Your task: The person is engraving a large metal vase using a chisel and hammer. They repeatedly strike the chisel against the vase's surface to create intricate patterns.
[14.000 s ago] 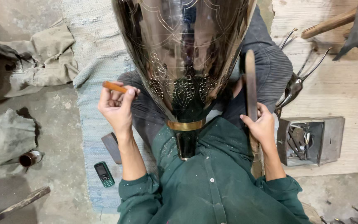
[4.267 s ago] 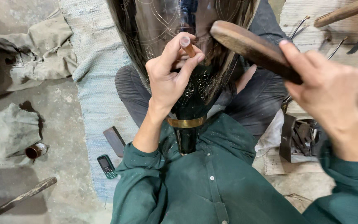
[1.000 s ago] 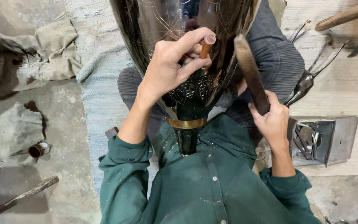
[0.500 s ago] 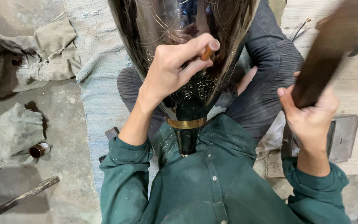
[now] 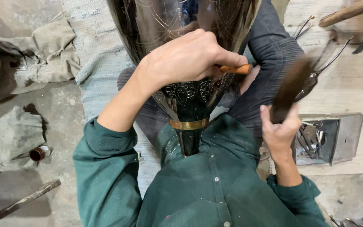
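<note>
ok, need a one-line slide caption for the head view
Left hand presses an orange-handled chisel against an engraved metal vase while the right hand grips a motion-blurred wooden mallet.

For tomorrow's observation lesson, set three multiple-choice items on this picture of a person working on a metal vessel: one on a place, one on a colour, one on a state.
1. Where does the small copper-coloured cylinder lie?
A. on the floor, at the picture's left
B. in the metal tray
C. on the vessel

2. What colour is the band round the engraved metal vessel?
A. red
B. brass-gold
C. white

3. What is the right hand doing?
A. resting open
B. gripping a dark wooden mallet
C. holding pliers

Answers: 1 A, it lies on grey floor beside cloth; 2 B, the ring gleams gold; 3 B, the fingers wrap the blurred mallet, while the left hand holds an orange-handled tool.
</note>
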